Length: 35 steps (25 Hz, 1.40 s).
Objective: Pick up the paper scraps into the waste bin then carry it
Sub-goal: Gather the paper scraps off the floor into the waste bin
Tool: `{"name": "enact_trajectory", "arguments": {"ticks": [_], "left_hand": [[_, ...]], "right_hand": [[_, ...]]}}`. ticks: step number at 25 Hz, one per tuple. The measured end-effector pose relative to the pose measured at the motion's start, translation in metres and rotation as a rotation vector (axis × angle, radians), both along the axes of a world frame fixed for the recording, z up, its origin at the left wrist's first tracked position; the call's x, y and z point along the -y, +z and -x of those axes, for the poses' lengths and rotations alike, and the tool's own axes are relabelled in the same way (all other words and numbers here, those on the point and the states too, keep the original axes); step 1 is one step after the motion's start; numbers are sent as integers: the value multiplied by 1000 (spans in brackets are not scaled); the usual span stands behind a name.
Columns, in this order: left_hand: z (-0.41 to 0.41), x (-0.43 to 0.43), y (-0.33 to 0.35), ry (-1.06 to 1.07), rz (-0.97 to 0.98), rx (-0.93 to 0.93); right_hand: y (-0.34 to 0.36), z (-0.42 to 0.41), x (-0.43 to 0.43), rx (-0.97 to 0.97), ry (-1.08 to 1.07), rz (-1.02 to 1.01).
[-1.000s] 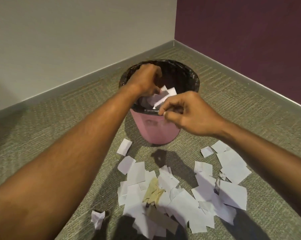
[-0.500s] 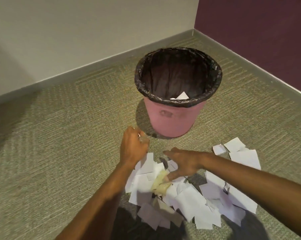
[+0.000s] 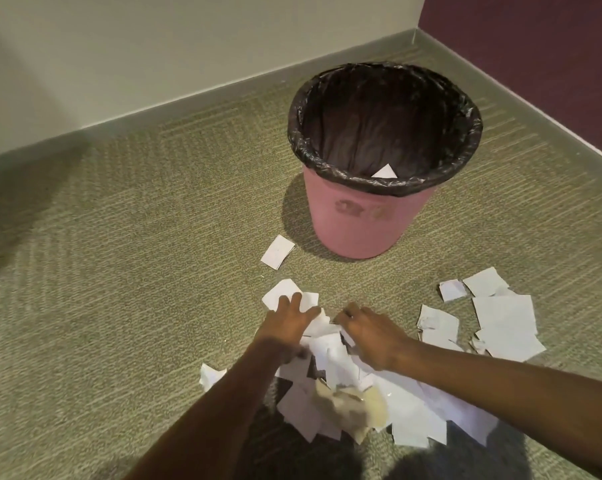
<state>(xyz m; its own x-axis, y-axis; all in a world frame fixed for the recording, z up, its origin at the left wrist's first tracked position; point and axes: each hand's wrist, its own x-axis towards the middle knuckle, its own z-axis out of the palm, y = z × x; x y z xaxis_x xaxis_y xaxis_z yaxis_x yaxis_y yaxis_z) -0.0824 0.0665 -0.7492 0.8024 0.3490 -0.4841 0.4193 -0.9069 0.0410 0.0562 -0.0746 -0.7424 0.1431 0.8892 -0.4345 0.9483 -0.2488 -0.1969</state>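
Observation:
A pink waste bin [image 3: 361, 226] with a black liner stands on the carpet near the room corner, and one white scrap [image 3: 384, 172] shows inside it. A pile of white and tan paper scraps [image 3: 355, 386] lies in front of it. My left hand [image 3: 289, 323] presses flat on the pile's far left edge with its fingers spread. My right hand [image 3: 368, 336] sits beside it with its fingers curled into the scraps, gripping some. More scraps [image 3: 504, 320] lie to the right, and a single one [image 3: 277, 252] lies by the bin's base.
Green-grey carpet [image 3: 136, 271] covers the floor. A pale wall with a grey baseboard [image 3: 188, 98] runs behind the bin, and a maroon wall [image 3: 535, 46] closes the right side. A small crumpled scrap [image 3: 211, 374] lies left of my left forearm.
Both hands left the bin's mouth, where they let scraps fall, and came down onto the pile. My right hand has curled its fingers into the scraps.

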Motion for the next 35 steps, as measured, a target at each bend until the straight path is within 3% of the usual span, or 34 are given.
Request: {"name": "enact_trajectory", "arguments": {"ticks": [5, 11, 17, 28, 35], "left_hand": [[-5, -3, 16, 87, 135, 21], [-16, -6, 45, 114, 79, 207], [-35, -16, 70, 213, 177, 285], [-56, -25, 77, 236, 450, 236], [-63, -20, 133, 116, 500, 274]], "right_hand": [[11, -22, -2, -134, -149, 3], [62, -34, -20, -69, -249, 30], [111, -30, -23, -23, -276, -16], [157, -33, -15, -20, -310, -86], [280, -35, -33, -198, -383, -479]]}}
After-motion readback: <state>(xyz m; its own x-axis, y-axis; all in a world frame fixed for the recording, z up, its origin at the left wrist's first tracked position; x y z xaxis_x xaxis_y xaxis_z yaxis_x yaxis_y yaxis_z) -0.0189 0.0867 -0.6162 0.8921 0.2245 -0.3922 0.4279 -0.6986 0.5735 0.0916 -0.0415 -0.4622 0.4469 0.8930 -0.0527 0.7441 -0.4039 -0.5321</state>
